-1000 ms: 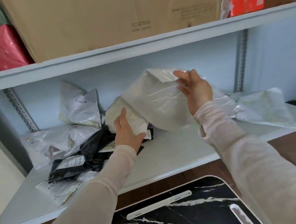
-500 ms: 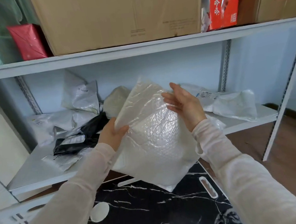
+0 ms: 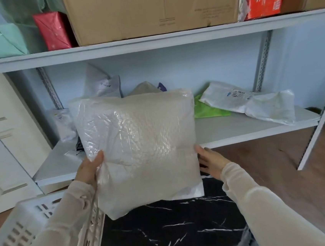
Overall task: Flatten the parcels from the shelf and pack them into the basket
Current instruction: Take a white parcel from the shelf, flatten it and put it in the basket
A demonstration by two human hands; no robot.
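Note:
I hold a big white bubble-wrap parcel (image 3: 140, 145) upright in front of the lower shelf (image 3: 238, 129). My left hand (image 3: 89, 169) grips its lower left edge, thumb on the front. At the lower right edge my right hand (image 3: 210, 159) touches it with straight fingers. More parcels lie on the shelf: a grey one (image 3: 103, 85) at the back, a long white one (image 3: 255, 103) on the right, a green one (image 3: 208, 111) beside it. The white slotted basket (image 3: 18, 228) stands at the lower left.
A black marble-pattern table (image 3: 169, 232) lies under the parcel. The upper shelf carries a large cardboard box (image 3: 145, 8), a red wrapped box (image 3: 53, 30) and a mint wrapped box (image 3: 0, 41). A white cabinet (image 3: 0, 150) stands at the left, and wooden floor (image 3: 283, 170) shows at the right.
The parcel has come off the shelf toward me and turned square-on. Both hands slid down to its lower edges. My view pulled back, bringing the basket into sight.

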